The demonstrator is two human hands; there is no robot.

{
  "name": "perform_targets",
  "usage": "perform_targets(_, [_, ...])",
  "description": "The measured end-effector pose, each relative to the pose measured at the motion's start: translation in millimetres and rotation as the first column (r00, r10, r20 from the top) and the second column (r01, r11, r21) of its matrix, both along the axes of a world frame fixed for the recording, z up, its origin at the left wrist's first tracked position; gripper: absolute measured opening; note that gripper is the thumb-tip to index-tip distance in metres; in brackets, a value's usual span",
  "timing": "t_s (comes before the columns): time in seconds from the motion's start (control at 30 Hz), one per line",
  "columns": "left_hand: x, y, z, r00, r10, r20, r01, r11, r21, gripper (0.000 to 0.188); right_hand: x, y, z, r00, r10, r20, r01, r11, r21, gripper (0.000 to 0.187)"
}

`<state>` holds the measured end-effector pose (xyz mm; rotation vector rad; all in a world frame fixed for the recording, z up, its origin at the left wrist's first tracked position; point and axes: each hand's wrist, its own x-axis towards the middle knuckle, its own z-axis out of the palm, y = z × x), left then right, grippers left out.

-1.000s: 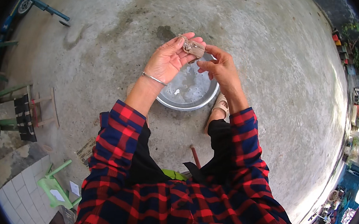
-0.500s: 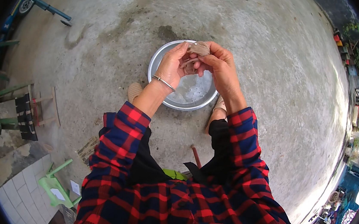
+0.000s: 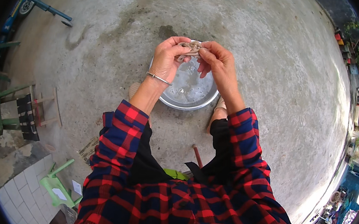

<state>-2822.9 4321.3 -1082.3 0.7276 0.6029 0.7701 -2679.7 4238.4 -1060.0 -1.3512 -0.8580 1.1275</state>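
Observation:
A crumpled, wet-looking piece of beige-brown cloth (image 3: 190, 48) is bunched between my two hands, above the far side of a round metal basin (image 3: 187, 106). My left hand (image 3: 166, 59), with a bangle at the wrist, is closed on its left part, thumb on top. Thumb and fingertips of my right hand (image 3: 221, 64) pinch its right end, while the lower fingers hang bent over the basin. Shallow, cloudy water (image 3: 189, 80) with a few bubbles shows inside the basin. What kind of cloth it is cannot be made out.
The basin stands on a concrete floor (image 3: 286, 79) between my feet. A small green-framed chair (image 3: 11, 111) is at the left, with a light green plastic chair (image 3: 55, 186) nearer. Beside my legs is a reddish stick (image 3: 197, 155). Assorted items (image 3: 329, 213) line the right edge.
The cloth has been gathered into a tighter bundle and turned in my fingers. My left hand has shifted slightly left and up; my right hand still grips the other end.

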Motion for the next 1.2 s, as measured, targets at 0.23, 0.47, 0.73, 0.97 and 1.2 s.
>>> perform_targets(0.23, [0, 2, 3, 0.995, 0.009, 0.103, 0.009, 0.984, -0.179, 0.034, -7, 0, 1, 0.997, -0.066, 0.045, 0.065, 0.997, 0.035, 0.012])
perform_targets(0.47, [-2, 2, -9, 0.998, 0.055, -0.014, -0.056, 0.989, -0.139, 0.042, -11, 0, 7, 0.958, -0.005, -0.288, 0.014, 0.999, 0.029, 0.01])
perform_targets(0.73, [6, -10, -25, 0.987, 0.15, -0.056, -0.154, 0.984, -0.088, 0.044, -50, -2, -10, 0.688, -0.291, 0.665, -0.119, 0.859, 0.498, 0.025])
perform_targets(0.97, [15, -25, -27, 0.987, 0.125, -0.104, -0.149, 0.952, -0.267, 0.047, -46, 13, -28, 0.46, -0.24, 0.855, 0.18, 0.968, 0.175, 0.03])
perform_targets(1.2, [21, -35, -33, 0.983, 0.125, -0.137, -0.161, 0.941, -0.299, 0.038, -40, 15, -32, 0.407, -0.213, 0.888, 0.216, 0.967, 0.133, 0.036])
